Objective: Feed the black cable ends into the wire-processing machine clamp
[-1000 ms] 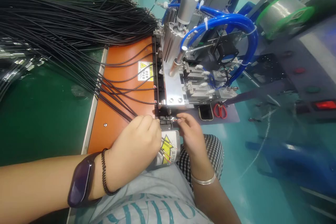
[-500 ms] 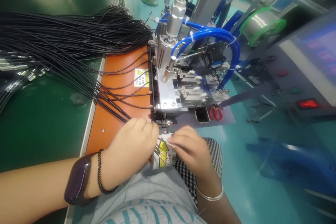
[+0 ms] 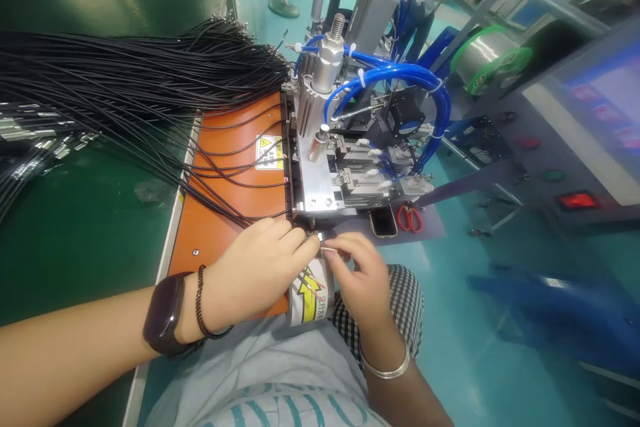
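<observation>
My left hand is closed on several black cables that run across the orange plate. Thin coloured wire ends stick out below its fingers, over a white and yellow label. My right hand pinches the thin end of one cable just right of my left fingertips, at the near end of the metal machine. Other black cables lie with their ends along the machine's left edge.
A large bundle of black cables lies at the back left. Blue hoses arch over the machine. Red scissors and a phone lie beside it. A control panel and wire spool stand right.
Both hands have moved slightly up toward the machine's near end, and my left fingertips have come closer to my right ones. Another cable now lies into the machine's edge above my left hand.
</observation>
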{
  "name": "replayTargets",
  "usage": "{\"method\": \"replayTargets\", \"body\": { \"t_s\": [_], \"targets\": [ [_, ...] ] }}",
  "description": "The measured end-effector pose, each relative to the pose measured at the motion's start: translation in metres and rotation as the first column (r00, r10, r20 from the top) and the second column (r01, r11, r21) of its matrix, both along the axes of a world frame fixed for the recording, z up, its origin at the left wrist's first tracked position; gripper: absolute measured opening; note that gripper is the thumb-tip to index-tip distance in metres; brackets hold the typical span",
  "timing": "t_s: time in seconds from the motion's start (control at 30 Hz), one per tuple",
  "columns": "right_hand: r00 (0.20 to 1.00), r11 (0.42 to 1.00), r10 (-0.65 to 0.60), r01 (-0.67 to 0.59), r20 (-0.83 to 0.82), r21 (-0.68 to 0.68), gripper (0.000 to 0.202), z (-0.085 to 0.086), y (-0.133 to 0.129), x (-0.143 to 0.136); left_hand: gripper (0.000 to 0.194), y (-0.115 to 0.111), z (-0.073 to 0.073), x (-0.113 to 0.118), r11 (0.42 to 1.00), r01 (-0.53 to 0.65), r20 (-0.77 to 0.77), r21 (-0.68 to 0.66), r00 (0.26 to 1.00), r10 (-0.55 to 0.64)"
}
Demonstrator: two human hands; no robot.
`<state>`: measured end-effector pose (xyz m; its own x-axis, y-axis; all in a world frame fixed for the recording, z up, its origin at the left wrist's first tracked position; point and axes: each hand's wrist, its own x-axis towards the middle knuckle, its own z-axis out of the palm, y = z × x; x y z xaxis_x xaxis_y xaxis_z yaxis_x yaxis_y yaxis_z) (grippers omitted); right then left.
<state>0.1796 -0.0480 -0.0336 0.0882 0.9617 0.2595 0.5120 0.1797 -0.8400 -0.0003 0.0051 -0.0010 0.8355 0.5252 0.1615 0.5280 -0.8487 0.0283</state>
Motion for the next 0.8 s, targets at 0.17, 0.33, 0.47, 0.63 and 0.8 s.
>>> {"method": "replayTargets", "body": {
  "t_s": [0.17,0.33,0.47,0.63,0.8],
  "targets": [
    [0.996,0.993,-0.083,0.08,0.034,0.091,0.014,0.001,-0.005,-0.006,0.014,0.002,-0.006,-0.002,1.0,-0.004,0.027,-0.006,1.0,0.004],
    [0.962,0.98,0.042,-0.092,0.271,0.174,0.019,0.005,-0.008,-0.008,0.013,0.002,-0.011,-0.004,1.0,-0.031,0.089,0.002,0.996,0.03],
    [0.935,0.999,0.037,-0.049,0.351,0.024,0.01,0.009,-0.004,-0.009,0.01,0.0,-0.012,-0.005,0.999,-0.037,0.113,0.039,0.993,0.033],
    [0.991,0.996,-0.083,0.081,0.104,0.023,0.007,0.013,-0.003,-0.013,0.008,-0.002,-0.01,-0.005,0.998,-0.03,0.128,0.047,0.991,0.023],
    [0.997,0.998,-0.059,0.058,0.054,0.016,0.012,0.013,-0.002,-0.018,0.009,-0.003,-0.007,-0.005,0.999,-0.013,0.138,0.048,0.99,0.006]
  ]
}}
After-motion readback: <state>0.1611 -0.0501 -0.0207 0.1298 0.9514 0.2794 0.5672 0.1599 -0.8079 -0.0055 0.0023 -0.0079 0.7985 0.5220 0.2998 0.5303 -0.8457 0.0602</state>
